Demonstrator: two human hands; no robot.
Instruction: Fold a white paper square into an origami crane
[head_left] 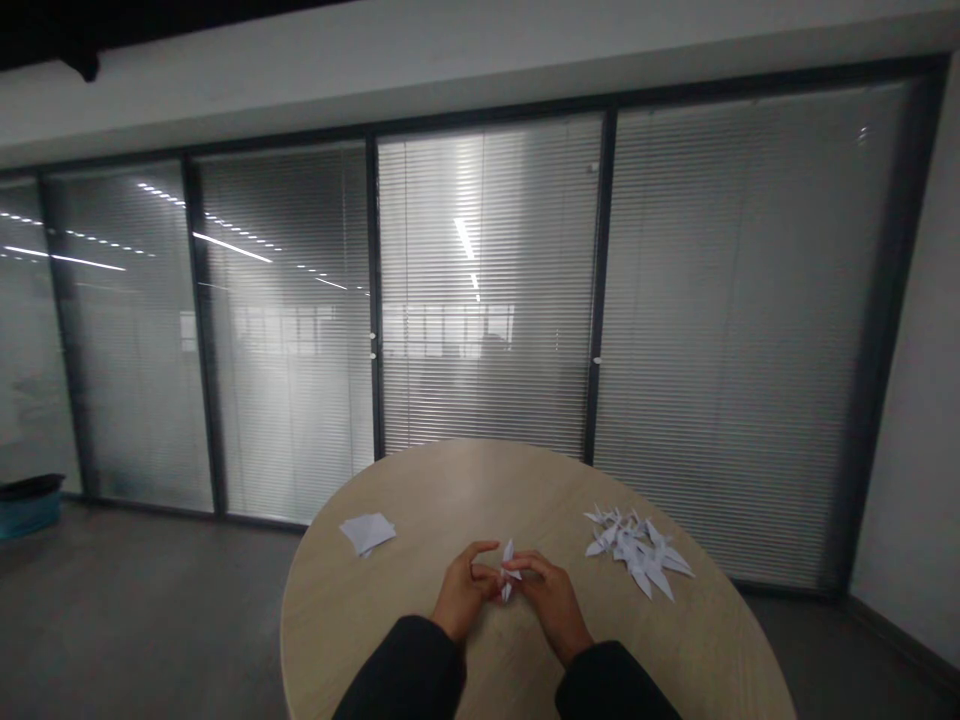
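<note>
**Pinching a folded white paper figure (508, 570) between both hands at a round table (480, 490)**

The narrow, pointed figure stands nearly upright between the hands, over the near part of the tabletop. The left hand (463, 590) curls its fingers in against the paper from one side, and the right hand (551, 600) closes on it from the other. Both grips are closed on the figure, and the fingers hide its middle. Black sleeves (405, 670) cover both forearms up to the wrists.

To the right of the hands, a loose pile of folded paper shapes (637, 550) lies on the light wood-toned tabletop, its white points splayed in many directions. To the left, well apart from the hands, sits a small stack of white paper sheets (367, 532), slightly askew.

Beyond the far edge of the table stands a glass partition with closed slatted blinds (487, 300) in dark frames. A grey floor (150, 580) stretches toward it, and a blue bin with a black rim (30, 505) stands at the far left against the glass.
</note>
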